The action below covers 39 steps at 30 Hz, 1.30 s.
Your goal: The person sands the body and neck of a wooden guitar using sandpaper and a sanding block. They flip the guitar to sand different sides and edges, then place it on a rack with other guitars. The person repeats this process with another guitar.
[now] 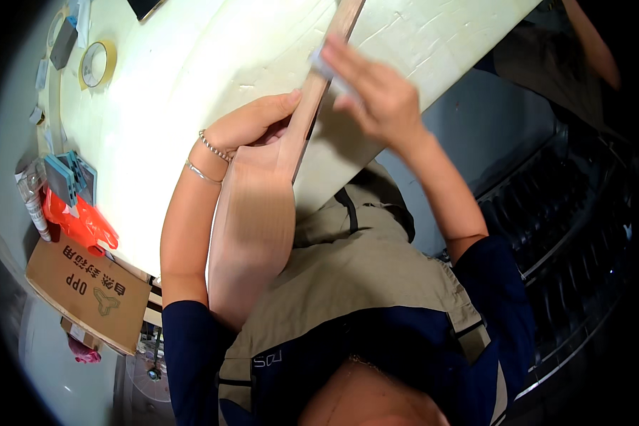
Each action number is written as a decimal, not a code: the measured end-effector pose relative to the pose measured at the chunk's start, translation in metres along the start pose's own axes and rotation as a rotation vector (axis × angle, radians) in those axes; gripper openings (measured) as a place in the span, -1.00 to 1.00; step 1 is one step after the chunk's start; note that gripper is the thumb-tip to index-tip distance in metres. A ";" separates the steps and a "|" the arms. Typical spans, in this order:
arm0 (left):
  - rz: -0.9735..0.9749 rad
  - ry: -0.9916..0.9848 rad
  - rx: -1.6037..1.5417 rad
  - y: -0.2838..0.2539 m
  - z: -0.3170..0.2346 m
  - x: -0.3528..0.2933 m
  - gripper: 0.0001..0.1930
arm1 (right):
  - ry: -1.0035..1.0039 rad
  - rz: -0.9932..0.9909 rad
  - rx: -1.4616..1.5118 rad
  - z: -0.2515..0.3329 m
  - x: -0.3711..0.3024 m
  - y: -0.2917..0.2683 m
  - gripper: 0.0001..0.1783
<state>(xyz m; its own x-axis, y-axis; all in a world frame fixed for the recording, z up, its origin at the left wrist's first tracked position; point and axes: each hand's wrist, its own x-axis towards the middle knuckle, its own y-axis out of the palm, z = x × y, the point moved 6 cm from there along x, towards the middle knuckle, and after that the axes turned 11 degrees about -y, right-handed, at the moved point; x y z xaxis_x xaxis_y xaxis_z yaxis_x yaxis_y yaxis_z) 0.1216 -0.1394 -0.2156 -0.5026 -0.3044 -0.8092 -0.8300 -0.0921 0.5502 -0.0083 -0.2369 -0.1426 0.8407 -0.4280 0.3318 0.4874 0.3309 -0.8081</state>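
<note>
A pale, unfinished wooden instrument, like a small guitar or ukulele [252, 206], is tilted on its side against my apron, its neck running up over the table. My left hand [259, 121] grips the neck close to where it joins the body, thumb on the near side and fingers partly hidden behind the wood. Farther up the neck, my right hand [376, 89] presses a small whitish pad [322, 65], perhaps folded sandpaper, against the wood. Motion blurs that hand and the pad.
The white table [184, 71] carries a roll of yellowish tape [97, 64], teal-grey blocks [71, 177] and a red plastic bag [82, 220] on the left. A cardboard box [85, 291] sits below its left edge. Another person's arm [593, 42] shows at upper right.
</note>
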 end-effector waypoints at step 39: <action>0.068 -0.034 0.269 -0.009 0.003 0.006 -0.61 | 0.079 0.095 -0.094 0.101 -0.012 -0.002 -0.56</action>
<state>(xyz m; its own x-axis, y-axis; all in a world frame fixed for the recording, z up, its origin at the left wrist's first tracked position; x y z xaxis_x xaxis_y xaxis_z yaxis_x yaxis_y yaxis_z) 0.1258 -0.1370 -0.2260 -0.5633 -0.2691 -0.7812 -0.8263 0.1841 0.5324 0.0047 -0.1479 -0.0958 0.8589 -0.4649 0.2150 0.3791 0.2946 -0.8772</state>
